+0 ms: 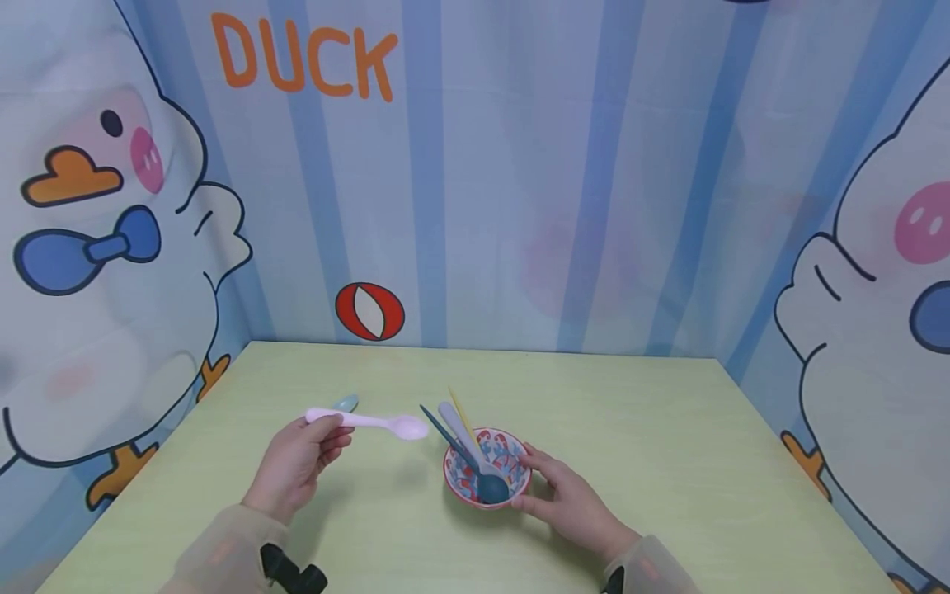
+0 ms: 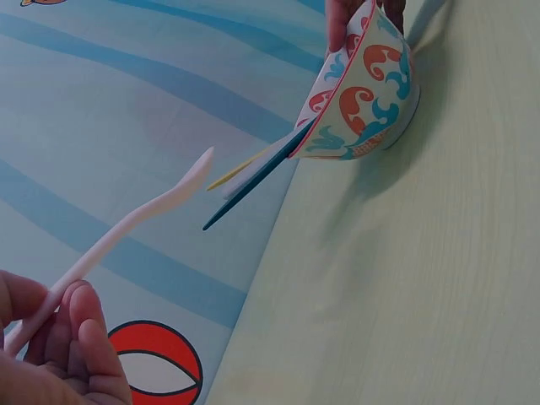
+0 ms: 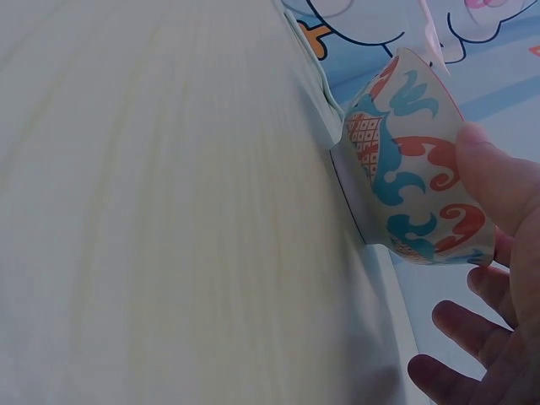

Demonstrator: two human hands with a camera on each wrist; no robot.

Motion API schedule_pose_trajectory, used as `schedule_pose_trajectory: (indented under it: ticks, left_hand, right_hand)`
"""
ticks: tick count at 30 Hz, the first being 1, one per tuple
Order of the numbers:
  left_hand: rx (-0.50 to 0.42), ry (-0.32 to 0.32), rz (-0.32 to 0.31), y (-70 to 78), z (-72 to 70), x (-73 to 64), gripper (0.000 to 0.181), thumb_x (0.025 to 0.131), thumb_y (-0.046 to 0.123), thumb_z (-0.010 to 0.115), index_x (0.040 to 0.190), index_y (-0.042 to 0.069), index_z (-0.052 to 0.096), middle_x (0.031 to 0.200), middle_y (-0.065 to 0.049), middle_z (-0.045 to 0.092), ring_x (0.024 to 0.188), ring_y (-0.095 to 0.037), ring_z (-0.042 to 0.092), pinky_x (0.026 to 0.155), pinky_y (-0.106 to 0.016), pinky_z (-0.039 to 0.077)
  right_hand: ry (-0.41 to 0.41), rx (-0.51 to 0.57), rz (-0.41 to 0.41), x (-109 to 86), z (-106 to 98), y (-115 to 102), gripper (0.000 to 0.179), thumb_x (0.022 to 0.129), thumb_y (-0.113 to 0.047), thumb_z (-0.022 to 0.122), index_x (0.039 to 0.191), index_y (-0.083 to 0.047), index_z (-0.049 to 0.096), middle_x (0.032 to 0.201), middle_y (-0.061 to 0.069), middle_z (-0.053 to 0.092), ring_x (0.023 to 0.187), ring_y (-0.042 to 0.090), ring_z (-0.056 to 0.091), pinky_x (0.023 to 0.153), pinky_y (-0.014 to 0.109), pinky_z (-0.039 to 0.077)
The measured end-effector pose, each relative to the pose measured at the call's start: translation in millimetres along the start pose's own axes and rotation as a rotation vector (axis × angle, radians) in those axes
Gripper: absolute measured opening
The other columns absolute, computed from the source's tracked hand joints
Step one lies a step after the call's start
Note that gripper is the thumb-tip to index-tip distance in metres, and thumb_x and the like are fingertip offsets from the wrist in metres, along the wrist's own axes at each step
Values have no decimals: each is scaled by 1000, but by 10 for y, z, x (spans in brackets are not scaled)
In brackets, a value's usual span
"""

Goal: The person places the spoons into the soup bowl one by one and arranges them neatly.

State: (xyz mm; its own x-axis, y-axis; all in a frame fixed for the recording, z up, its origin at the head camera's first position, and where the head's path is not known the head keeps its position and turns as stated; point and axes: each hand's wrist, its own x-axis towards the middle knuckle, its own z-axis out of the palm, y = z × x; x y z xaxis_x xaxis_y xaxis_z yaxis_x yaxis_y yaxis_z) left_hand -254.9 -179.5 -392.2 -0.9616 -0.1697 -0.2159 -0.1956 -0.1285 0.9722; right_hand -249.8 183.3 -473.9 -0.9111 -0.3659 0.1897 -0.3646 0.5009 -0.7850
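Observation:
My left hand [image 1: 300, 462] pinches a pale pink spoon [image 1: 404, 426] by its handle, its bowl end pointing right, above the table. Beside it stands a patterned bowl [image 1: 501, 445] with a red rim. My right hand [image 1: 575, 499] grips the bowl's right side; in the right wrist view the thumb [image 3: 498, 181] lies at the rim and the other fingers spread below. Inside the bowl lean a dark teal spoon [image 1: 492, 488], a lavender spoon [image 1: 460, 425] and a yellow utensil [image 1: 458, 407] whose lower end is hidden. The pink spoon is apart from the bowl.
A light blue spoon [image 1: 346, 403] lies on the table behind my left hand, partly covered by the pink spoon. The pale yellow table [image 1: 631, 412] meets a blue striped cloth backdrop [image 1: 505, 206] printed with ducks and a red ball.

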Motion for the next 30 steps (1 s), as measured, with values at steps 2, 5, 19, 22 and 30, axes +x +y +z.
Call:
schedule_pose_trajectory:
  ticks: [2,5,19,22,30]
  left_hand:
    - [11,-2,-2,-6,31,2,45,97,27,58,130,-1,47,97,-4,67,86,-15,61,79,-23,51]
    - [27,-11,2,-25,74,0,43,97,25,57,129,-3,49,97,-5,68,86,-17,62,78,-23,51]
    - [67,-47,44,-143,308,27,28,96,15,56,115,-5,56,89,-6,68,76,-15,61,71,-24,50]
    - [66,-54,44,-164,355,28,28,95,14,57,114,-6,57,89,-8,69,75,-15,62,70,-24,50]
    - [72,-87,55,-221,478,20,27,94,12,57,114,-7,56,87,-7,68,74,-14,62,74,-27,51]
  right_hand:
    - [-2,-2,-1,1,2,4,70,82,-40,74,138,-6,50,151,12,36,138,37,31,104,55,33]
    - [-4,-2,-1,2,4,11,70,82,-40,73,138,-6,50,151,11,36,138,37,31,104,55,33]
    - [-4,-3,-3,1,0,-5,70,82,-40,73,138,-6,50,151,12,36,138,37,32,104,55,34]
    - [-4,-7,3,1,1,-5,70,82,-40,73,138,-6,50,152,11,36,138,37,31,104,55,34]
    - [0,-7,19,6,7,6,69,83,-40,73,139,-7,50,152,9,35,138,37,30,104,55,33]
